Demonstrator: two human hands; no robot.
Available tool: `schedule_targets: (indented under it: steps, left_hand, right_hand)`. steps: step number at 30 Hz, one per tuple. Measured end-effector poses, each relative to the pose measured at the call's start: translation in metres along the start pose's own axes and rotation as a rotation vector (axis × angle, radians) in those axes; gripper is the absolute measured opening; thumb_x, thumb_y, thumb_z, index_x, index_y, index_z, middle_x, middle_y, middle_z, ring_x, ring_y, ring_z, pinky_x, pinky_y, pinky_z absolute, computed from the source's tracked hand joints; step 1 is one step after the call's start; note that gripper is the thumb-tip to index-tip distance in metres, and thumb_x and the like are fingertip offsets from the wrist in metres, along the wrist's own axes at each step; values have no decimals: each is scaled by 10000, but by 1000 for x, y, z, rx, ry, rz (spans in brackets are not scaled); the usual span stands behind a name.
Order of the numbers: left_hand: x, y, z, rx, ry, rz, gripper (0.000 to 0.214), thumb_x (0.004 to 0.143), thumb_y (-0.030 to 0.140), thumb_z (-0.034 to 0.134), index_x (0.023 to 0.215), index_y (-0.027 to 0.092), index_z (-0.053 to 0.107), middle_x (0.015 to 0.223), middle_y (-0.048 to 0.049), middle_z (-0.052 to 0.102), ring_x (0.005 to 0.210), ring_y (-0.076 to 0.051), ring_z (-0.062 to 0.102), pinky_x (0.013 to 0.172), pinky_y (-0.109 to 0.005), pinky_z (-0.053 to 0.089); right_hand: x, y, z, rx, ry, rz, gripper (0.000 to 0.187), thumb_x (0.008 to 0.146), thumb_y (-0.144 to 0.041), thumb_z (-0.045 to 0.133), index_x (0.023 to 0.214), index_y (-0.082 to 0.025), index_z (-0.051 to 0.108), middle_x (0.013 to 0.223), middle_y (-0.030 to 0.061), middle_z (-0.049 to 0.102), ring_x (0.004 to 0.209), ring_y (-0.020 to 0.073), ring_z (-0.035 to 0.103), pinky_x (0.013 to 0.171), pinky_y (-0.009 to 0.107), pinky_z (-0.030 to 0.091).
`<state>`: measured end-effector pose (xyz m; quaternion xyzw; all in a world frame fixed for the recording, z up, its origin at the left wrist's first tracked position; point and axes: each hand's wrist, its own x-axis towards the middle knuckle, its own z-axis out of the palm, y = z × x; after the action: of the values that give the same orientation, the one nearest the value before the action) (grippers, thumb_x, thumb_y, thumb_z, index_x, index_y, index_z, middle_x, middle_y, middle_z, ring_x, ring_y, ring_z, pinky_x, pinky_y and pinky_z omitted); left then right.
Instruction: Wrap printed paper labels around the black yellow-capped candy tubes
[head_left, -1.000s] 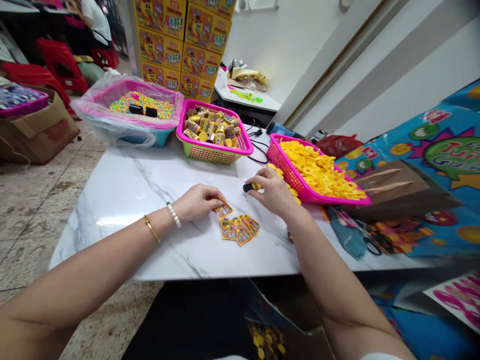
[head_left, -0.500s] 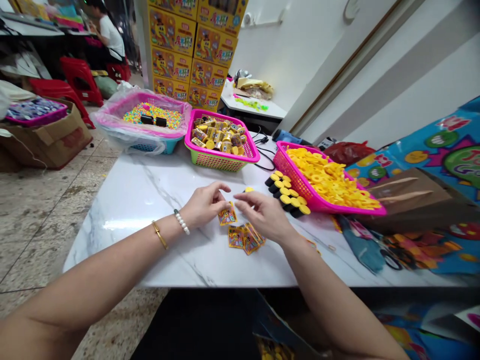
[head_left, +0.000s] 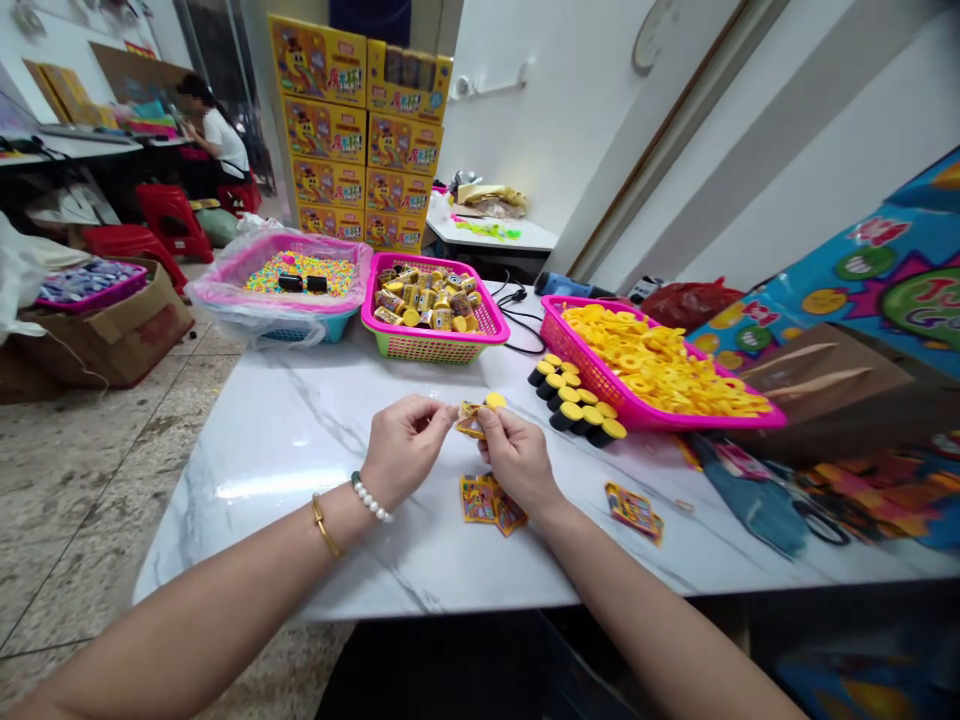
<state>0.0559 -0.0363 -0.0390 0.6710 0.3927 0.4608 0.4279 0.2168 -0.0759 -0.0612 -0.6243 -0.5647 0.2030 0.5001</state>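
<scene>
My right hand [head_left: 517, 455] is closed on a small yellow printed label [head_left: 470, 418], thumb on top. At the label's left edge, the thumb and fingers of my left hand [head_left: 405, 445] are pinched together. A yellow lid [head_left: 495, 400] shows just behind my right thumb; whatever is under it is hidden. Below my hands, a few similar labels [head_left: 480, 498] lie overlapping on the white marbled table [head_left: 315, 470]. Another small stack of labels [head_left: 634, 510] lies to the right of my right wrist. Several black cups with yellow lids [head_left: 577, 400] stand in rows beyond my right hand.
Along the back sit a lined basket of coloured beads [head_left: 300, 270], a pink basket of labelled small cups [head_left: 431, 300] and a pink basket of yellow rings [head_left: 660, 365]. Scissors [head_left: 817, 520] lie at right. Yellow cartons [head_left: 322, 130] are stacked behind; a person [head_left: 221, 140] sits far left.
The label has been raised between my hands and now sits in my right hand's grip. My left fingers have closed at its edge. The camera view has tilted up a little.
</scene>
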Motion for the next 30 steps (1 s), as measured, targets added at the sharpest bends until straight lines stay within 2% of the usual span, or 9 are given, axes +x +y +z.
schedule_targets:
  steps: [4, 9, 14, 16, 20, 23, 25, 27, 30]
  left_hand:
    - [-3, -1, 3, 51, -30, 12, 258, 838, 396, 628, 738, 201, 762, 676, -36, 644, 612, -137, 522, 598, -258, 411]
    - [5, -11, 3, -7, -111, -189, 192, 726, 380, 761, 773, 195, 783, 769, -37, 709, 689, -155, 595, 659, -264, 462]
    - [15, -13, -4, 97, 32, -200, 125, 670, 313, 801, 731, 205, 782, 830, -38, 690, 774, -161, 614, 733, -274, 482]
    - [17, -10, -7, 117, 8, -231, 142, 641, 316, 819, 716, 201, 781, 816, -44, 697, 786, -172, 627, 740, -282, 487]
    - [17, -3, -9, -62, -160, -400, 154, 652, 291, 807, 699, 149, 766, 722, -59, 723, 676, -157, 628, 651, -268, 474]
    - [18, 3, -10, -170, -202, -463, 151, 685, 264, 786, 675, 124, 733, 622, -38, 686, 487, -82, 507, 486, -219, 369]
    - [19, 3, -10, -220, -197, -517, 157, 725, 257, 761, 683, 118, 703, 586, -25, 659, 402, -48, 418, 406, -203, 257]
    - [21, 1, -10, -259, -182, -586, 143, 764, 235, 732, 705, 114, 681, 590, -27, 657, 365, -35, 391, 375, -197, 185]
    - [24, -6, -10, -331, -213, -669, 92, 792, 163, 701, 740, 88, 693, 665, -56, 691, 358, -15, 384, 366, -185, 183]
  right_hand:
    - [-4, 0, 0, -67, 12, -75, 472, 945, -540, 440, 598, -222, 476, 516, -22, 496, 509, 132, 469, 504, 257, 374]
    - [-7, -2, 4, -189, 0, -282, 336, 942, -386, 485, 649, -223, 476, 631, 0, 530, 600, 146, 497, 571, 272, 393]
    - [-6, 1, 6, -267, 23, -326, 251, 916, -282, 514, 676, -224, 476, 618, -17, 501, 585, 139, 487, 581, 272, 380]
    - [-7, 4, 8, -309, -1, -363, 264, 910, -253, 510, 654, -226, 452, 608, -18, 489, 582, 139, 482, 585, 275, 372]
    - [-9, 7, 11, -331, -32, -397, 253, 911, -230, 493, 660, -226, 464, 636, -4, 518, 597, 141, 495, 599, 277, 386]
    - [-7, 5, 9, -337, -15, -412, 250, 925, -256, 493, 677, -226, 506, 643, 3, 528, 617, 151, 513, 612, 281, 415]
    - [-1, 5, 3, -337, 31, -450, 193, 924, -299, 520, 761, -217, 583, 748, 36, 592, 742, 179, 578, 715, 306, 473]
    - [8, 11, -6, -388, 119, -471, 161, 897, -332, 569, 950, -203, 650, 1010, 102, 638, 996, 240, 600, 900, 386, 480]
    - [24, 27, -18, -541, 141, -399, 358, 824, -281, 630, 1173, -199, 638, 1292, 152, 571, 1208, 323, 524, 1035, 504, 410]
